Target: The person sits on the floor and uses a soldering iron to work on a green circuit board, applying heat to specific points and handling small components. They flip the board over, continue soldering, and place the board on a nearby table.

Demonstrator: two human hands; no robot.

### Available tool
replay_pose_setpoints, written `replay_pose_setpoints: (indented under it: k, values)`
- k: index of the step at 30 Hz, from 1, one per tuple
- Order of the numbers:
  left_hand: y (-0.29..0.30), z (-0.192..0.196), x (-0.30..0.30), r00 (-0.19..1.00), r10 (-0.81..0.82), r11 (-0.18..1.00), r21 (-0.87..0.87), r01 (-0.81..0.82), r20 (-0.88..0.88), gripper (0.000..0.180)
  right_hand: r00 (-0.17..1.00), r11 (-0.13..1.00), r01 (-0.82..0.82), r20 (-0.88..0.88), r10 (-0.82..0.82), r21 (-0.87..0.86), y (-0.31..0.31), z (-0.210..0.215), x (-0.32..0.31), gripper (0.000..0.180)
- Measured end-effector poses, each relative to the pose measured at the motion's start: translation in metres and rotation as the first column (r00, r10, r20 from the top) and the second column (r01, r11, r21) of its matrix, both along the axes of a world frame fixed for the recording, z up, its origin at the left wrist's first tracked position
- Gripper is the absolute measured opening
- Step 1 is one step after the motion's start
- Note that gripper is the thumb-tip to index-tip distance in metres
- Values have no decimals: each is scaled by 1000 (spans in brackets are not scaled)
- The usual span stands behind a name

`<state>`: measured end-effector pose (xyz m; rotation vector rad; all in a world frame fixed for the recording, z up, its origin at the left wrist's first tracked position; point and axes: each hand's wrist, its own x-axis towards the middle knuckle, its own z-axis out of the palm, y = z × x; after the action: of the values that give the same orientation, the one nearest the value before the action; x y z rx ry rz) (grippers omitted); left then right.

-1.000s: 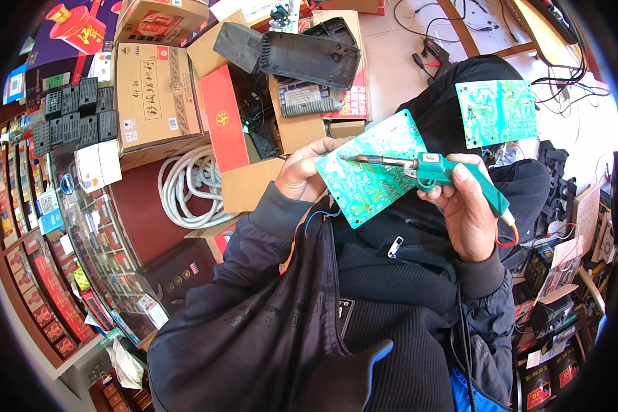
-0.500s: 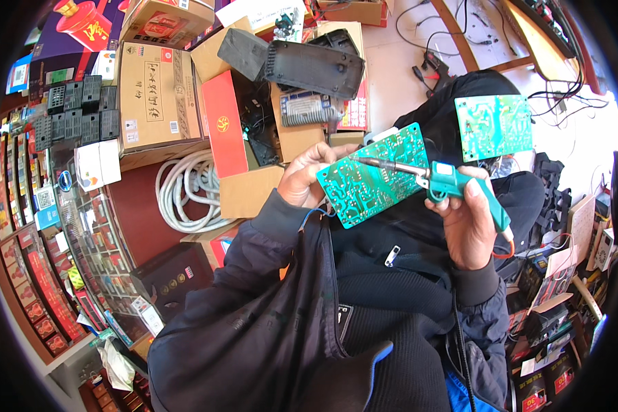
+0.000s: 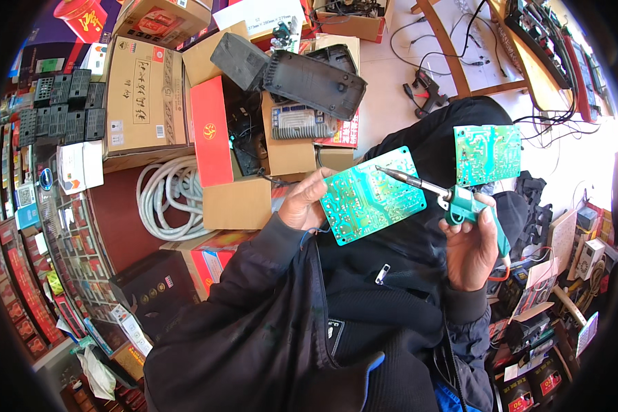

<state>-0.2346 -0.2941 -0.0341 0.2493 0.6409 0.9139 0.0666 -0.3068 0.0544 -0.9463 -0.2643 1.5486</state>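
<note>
Now soldering: left hand grips the green circuit board, right hand holds the soldering iron from 3 o'clock; next, steady the tip on a joint.

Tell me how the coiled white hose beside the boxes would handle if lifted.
The coiled white hose looks floppy: its loops lie loose and uneven, so they would likely sag and unwind. It seems thick-walled, so probably fairly heavy for its size. It appears unlikely to break.
</note>
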Motion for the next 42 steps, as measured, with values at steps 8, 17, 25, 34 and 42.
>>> replay_pose_setpoints:
  k: [8, 17, 25, 34, 42]
  values:
    - [23, 7, -19, 978, 208, 965, -163, -207, -9, 55, 989, 988, 142, 24, -144, 62, 3, 8, 9, 31]
    - [137, 8, -113, 647, 735, 678, 237, -695, -205, 45, 988, 986, 155, -2, -155, 67, 2, 10, 12, 34]
    - [264, -48, -175, 563, 774, 627, 229, -744, -291, 33, 983, 979, 185, -4, -185, 91, 6, 13, 10, 35]
    - [264, -41, -195, 567, 456, 861, 179, -475, -686, 40, 954, 949, 296, 23, -300, 108, 25, 18, 30, 39]
    - [161, 8, -149, 316, 777, 611, 530, -588, -545, 27, 949, 819, 311, -198, -244, 483, 55, 45, 135, 53]
